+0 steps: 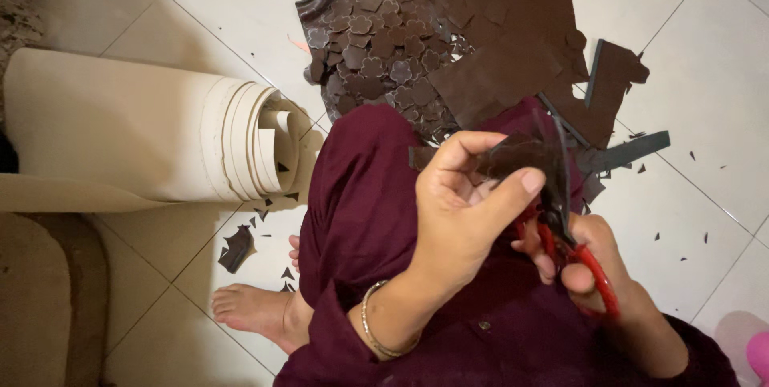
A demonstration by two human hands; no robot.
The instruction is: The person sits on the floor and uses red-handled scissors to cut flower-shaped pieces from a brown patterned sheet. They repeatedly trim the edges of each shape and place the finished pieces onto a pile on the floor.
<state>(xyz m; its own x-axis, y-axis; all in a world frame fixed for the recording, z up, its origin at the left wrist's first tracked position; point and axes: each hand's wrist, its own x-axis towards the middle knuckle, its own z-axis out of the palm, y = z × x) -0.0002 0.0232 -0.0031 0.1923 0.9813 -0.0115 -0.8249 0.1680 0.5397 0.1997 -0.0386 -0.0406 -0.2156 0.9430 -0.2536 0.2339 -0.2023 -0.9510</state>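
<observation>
Snipping a brown sheet piece (513, 159) over the lap.
Left hand (460, 211) pinches the piece by its edge; right hand (589, 263) is closed round the red-handled scissors (573, 239), blades biting in, floor (705, 98) scraps beyond.

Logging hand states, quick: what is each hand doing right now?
Left hand: closed, pinching a brown sheet piece.
Right hand: closed on red-handled scissors.

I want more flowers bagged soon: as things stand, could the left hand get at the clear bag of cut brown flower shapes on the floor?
Probably not right away. The left hand is pinching a brown piece that the scissors are cutting. The bag lies ahead beyond the knee, nothing covering it.
</observation>
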